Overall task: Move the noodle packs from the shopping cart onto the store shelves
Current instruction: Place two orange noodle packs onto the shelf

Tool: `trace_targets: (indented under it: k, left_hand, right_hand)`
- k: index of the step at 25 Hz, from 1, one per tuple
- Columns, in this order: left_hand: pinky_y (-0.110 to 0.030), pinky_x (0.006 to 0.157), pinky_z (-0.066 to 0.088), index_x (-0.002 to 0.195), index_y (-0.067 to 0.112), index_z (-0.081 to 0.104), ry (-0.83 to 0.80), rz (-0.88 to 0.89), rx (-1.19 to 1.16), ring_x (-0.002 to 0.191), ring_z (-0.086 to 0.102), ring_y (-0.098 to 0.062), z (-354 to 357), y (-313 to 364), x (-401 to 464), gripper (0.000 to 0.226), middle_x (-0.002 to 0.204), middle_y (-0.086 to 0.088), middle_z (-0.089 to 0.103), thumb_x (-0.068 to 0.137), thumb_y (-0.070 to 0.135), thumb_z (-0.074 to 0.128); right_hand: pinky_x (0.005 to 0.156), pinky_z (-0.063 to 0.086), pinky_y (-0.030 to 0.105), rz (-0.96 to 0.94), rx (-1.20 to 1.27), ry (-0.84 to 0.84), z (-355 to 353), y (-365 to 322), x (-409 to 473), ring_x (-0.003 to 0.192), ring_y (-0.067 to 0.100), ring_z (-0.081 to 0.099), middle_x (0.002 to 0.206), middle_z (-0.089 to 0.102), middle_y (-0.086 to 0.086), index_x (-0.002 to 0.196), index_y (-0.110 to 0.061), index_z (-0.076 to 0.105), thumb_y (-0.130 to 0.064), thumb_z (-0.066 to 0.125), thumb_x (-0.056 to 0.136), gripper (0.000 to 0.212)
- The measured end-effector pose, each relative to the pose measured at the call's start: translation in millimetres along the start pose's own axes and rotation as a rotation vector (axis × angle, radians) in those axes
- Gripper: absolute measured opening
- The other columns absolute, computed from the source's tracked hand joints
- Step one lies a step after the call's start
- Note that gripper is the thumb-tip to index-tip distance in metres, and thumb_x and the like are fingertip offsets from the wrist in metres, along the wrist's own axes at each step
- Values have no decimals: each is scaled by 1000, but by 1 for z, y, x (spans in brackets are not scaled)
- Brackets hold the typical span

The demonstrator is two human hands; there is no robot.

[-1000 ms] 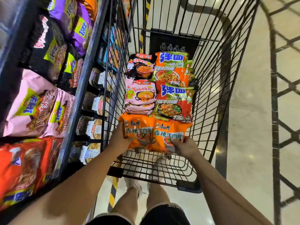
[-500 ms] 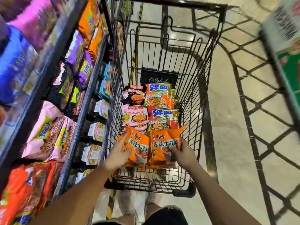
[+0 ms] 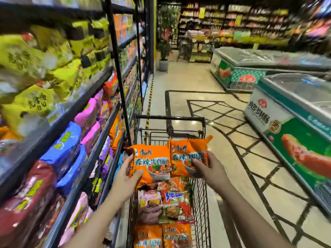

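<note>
two crinkly orange noodle packs, left one (image 3: 152, 161) and right one (image 3: 188, 156), printed with bowls and pale lettering, hang above the shopping cart (image 3: 200, 194), left hand (image 3: 125, 178) and right hand (image 3: 210, 169) each pinching one.

A supermarket aisle with a glossy beige tile floor (image 3: 188, 81) inlaid with dark lattice lines. Two chest freezers (image 3: 279, 108) with glass lids stand along the right side, one behind the other. A potted plant (image 3: 163, 51) stands at the aisle's far end, beside a black post. Brightly lit, blurred shelving (image 3: 232, 20) fills the back wall
</note>
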State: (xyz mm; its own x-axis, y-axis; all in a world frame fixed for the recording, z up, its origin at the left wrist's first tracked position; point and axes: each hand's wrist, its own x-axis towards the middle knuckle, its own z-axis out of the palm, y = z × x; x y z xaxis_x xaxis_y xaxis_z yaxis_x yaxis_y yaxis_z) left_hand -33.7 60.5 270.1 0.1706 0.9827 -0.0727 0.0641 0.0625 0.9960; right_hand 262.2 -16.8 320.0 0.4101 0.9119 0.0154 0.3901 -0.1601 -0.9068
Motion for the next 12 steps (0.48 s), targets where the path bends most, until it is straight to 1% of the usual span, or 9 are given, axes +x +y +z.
trace_targets:
  k: [2,3,5,6,7,9,11,12]
  left_hand:
    - [-50,107,48,149,20,44,45,11,-97,125,61,-27,-4,34,-5,64,139,-8,62,92,6,70]
    - [-53,108,47,150,16,44,56,19,-144,125,61,-30,-6,47,-7,69,137,-10,63,89,9,74]
    - [-55,108,46,149,15,45,83,46,-218,125,61,-31,-9,70,-15,80,137,-9,64,77,21,80]
    - [-54,108,47,149,17,46,103,62,-238,124,63,-29,-11,82,-21,80,136,-7,64,77,22,81]
    - [-52,105,49,147,17,47,127,87,-247,121,65,-26,-13,92,-27,73,134,-6,66,82,18,80]
    - [-45,100,55,144,18,50,178,145,-240,114,68,-22,-15,110,-43,57,128,-4,70,92,5,69]
    - [-43,100,55,145,18,49,275,184,-234,115,67,-22,-20,124,-64,57,129,-3,69,93,1,66]
    - [-42,101,54,146,17,48,320,207,-228,117,66,-22,-25,127,-74,59,131,-5,68,92,2,67]
  right_hand:
    - [90,58,47,-66,12,3,-13,-36,2,101,16,70,106,72,-11,113,-41,62,-43,72,90,25]
    - [89,59,45,-90,20,-10,-18,-48,4,101,15,70,108,71,-10,115,-39,62,-42,71,91,26]
    - [85,61,37,-138,39,-40,-24,-71,4,101,12,71,111,72,-9,118,-38,61,-40,71,92,27]
    - [84,61,36,-170,50,-66,-26,-82,4,100,11,71,111,73,-9,118,-40,61,-41,72,92,28]
    - [85,61,40,-198,56,-90,-28,-91,5,100,11,72,112,73,-10,119,-43,61,-45,72,91,30]
    - [90,60,47,-261,66,-135,-29,-111,6,102,11,71,114,72,-12,119,-46,59,-48,70,91,30]
    - [91,60,47,-314,98,-203,-27,-129,4,104,11,70,115,70,-14,114,-48,59,-44,69,93,24]
    - [91,60,48,-330,108,-233,-25,-138,2,103,11,70,114,70,-14,111,-51,58,-47,69,92,22]
